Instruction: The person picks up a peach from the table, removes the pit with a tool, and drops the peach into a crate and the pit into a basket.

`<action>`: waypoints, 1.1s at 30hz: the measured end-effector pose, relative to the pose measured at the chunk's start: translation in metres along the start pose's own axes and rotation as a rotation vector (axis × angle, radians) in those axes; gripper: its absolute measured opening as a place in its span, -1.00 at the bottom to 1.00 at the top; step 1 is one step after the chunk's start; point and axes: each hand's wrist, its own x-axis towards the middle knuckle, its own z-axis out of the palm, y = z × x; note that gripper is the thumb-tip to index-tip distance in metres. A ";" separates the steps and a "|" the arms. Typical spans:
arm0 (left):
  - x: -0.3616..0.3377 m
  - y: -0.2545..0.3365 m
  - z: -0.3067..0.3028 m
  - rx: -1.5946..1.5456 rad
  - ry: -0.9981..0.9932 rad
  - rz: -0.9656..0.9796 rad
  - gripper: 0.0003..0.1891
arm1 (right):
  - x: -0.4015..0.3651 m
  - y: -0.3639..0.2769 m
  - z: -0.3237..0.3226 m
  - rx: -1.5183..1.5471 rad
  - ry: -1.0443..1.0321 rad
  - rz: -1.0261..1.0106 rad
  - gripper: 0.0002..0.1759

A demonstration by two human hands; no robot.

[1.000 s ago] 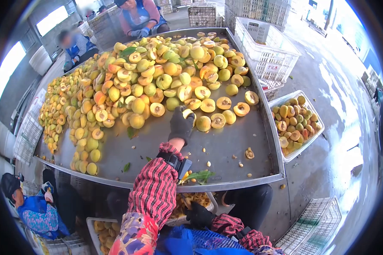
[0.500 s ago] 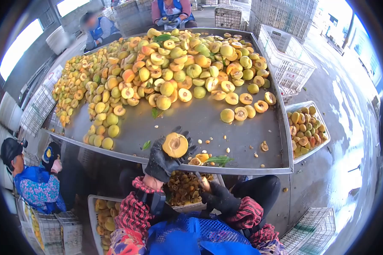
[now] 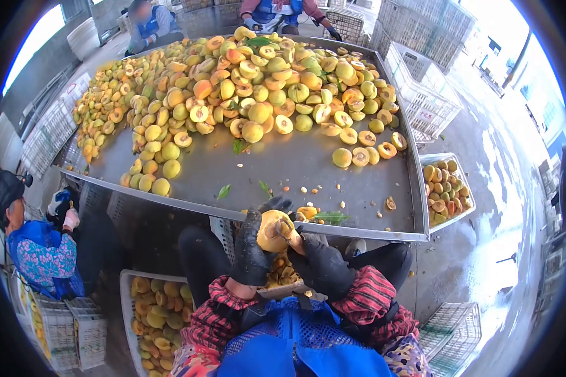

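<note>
A round peach (image 3: 271,231), yellow-orange and matte, sits just past the near rim of the table (image 3: 283,169), between two hands in black knit gloves. The left hand (image 3: 251,250) cups it from seven o'clock with the fingers (image 3: 271,204) clamped up over its top. The right hand (image 3: 322,267) meets it from four o'clock, fingers drawn together against its flank; whether they pinch the fruit or a small tool I cannot tell. The table is smooth grey sheet metal with a raised lip. Its far half, toward twelve o'clock, is buried under a heap of peaches (image 3: 251,81), whole ones and cut halves with dark stone hollows. Loose pits (image 3: 390,203) and a green leaf (image 3: 328,217) lie on the bare metal near the hands. Directly below the hands a shallow tray (image 3: 282,290) holds brownish scraps. At eight o'clock a white plastic crate (image 3: 127,301) is full of cut halves, and at two o'clock a second white crate (image 3: 440,156) on the wet floor holds mixed yellow and reddish fruit. Empty lattice crates (image 3: 431,103) stand beyond it. A co-worker (image 3: 38,251) in blue floral cloth sits at nine o'clock.
</note>
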 end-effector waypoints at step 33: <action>0.002 -0.009 -0.071 1.339 -0.012 0.570 -0.75 | 0.008 0.022 0.048 0.319 -0.389 0.329 -0.73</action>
